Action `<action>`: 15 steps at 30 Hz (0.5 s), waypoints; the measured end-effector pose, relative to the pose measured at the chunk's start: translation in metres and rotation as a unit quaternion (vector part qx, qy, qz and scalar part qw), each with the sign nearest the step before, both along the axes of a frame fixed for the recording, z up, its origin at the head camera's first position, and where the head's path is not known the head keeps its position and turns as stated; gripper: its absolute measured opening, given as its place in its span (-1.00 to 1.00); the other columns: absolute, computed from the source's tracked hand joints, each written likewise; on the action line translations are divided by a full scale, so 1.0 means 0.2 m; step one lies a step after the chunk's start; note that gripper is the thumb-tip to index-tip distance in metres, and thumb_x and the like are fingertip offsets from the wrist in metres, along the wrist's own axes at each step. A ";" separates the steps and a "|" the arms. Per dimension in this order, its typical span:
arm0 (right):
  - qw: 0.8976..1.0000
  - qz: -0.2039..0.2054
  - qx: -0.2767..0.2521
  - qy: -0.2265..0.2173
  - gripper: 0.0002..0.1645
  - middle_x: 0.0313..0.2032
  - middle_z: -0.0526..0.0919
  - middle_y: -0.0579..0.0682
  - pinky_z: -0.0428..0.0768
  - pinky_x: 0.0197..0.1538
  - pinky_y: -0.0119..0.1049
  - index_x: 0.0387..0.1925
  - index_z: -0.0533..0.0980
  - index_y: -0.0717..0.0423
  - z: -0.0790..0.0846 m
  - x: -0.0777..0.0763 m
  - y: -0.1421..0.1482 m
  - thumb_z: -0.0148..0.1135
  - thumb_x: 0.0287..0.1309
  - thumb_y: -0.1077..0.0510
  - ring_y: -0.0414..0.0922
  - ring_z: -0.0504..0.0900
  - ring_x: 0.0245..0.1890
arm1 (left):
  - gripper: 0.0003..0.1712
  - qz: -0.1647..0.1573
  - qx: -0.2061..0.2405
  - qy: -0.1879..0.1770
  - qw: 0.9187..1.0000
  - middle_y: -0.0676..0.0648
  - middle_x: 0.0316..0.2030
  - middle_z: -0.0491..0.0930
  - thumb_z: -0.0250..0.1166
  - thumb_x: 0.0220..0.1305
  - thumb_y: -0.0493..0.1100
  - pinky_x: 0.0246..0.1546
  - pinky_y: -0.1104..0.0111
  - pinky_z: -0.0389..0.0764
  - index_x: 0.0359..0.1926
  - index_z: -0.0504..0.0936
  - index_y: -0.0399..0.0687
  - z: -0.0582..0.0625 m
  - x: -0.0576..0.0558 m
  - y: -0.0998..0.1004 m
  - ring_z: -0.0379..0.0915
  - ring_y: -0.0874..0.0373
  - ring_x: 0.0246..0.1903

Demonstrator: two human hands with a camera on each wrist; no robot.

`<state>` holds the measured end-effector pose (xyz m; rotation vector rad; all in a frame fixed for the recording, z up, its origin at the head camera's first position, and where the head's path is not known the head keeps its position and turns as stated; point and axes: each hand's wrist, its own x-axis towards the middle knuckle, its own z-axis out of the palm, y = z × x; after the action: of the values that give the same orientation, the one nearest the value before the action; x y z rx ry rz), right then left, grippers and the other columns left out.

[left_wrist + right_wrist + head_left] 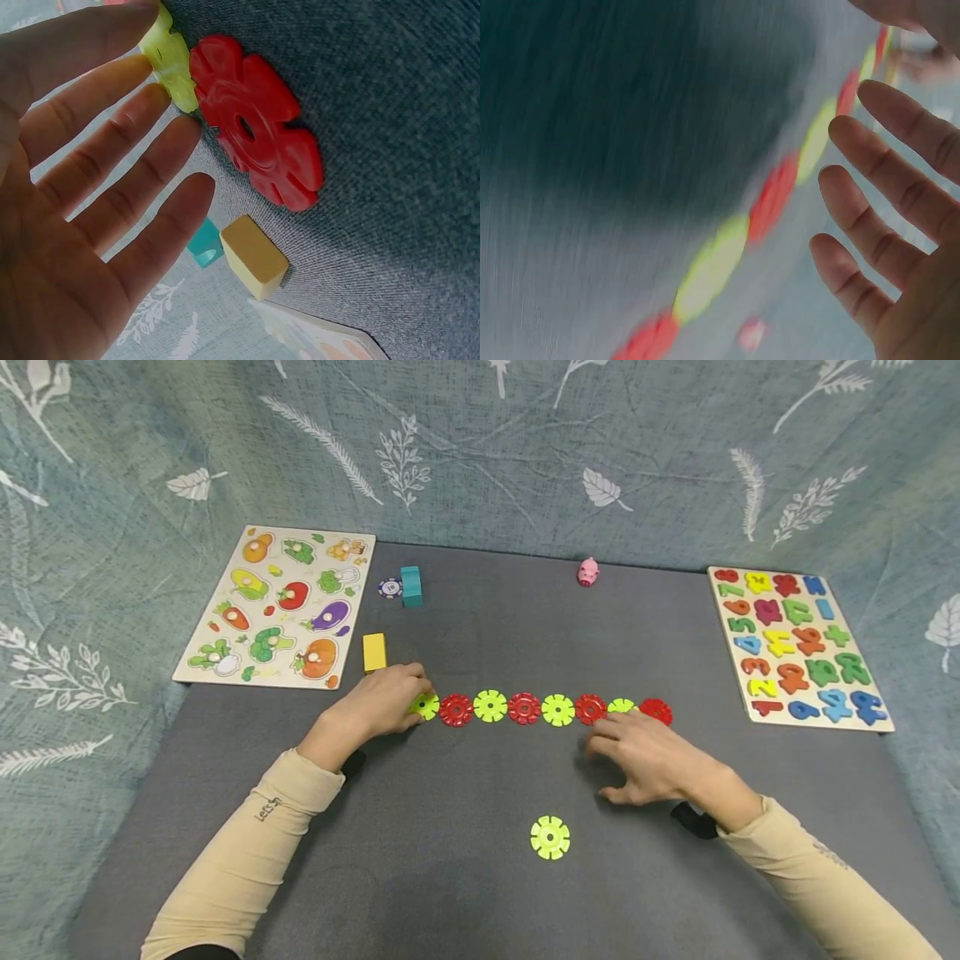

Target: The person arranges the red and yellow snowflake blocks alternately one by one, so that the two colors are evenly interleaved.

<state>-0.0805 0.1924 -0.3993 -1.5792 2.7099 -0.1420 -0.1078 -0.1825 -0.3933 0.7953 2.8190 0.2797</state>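
A row of notched plastic discs alternates yellow-green and red across the grey table. My left hand (382,700) lies over its left end, thumb and fingertips touching a yellow-green disc (425,705). A red disc (255,124) beside that one, seen in the left wrist view, is hidden under the hand in the head view. My right hand (641,756) hovers with spread fingers by the row's right end, partly covering a yellow-green disc (622,704) near the end red disc (657,711). A loose yellow-green disc (550,837) lies nearer me.
Beyond my left hand stand a yellow block (374,652), a teal block (411,586) and a poker chip (389,587). A vegetable puzzle board (281,607) lies at left, a number puzzle board (801,647) at right. At the back sits a pink pig figure (588,572).
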 end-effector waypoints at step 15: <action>0.988 0.138 0.071 0.008 -0.36 -0.17 0.56 -0.16 0.43 -0.21 -0.29 -0.16 0.54 -0.12 -0.03 0.20 -0.27 0.38 -0.25 -0.38 -0.18 0.52 -0.24 | -0.61 0.001 -0.001 0.004 1.000 -0.13 -0.15 0.60 0.49 0.02 -0.16 -0.15 0.12 0.61 -0.08 0.70 -0.14 0.00 0.00 0.00 0.51 0.05 -0.27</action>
<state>-0.0412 0.1393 -0.4044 -1.8946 2.4157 0.0636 -0.1073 -0.1826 -0.3935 0.7943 2.8269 0.2762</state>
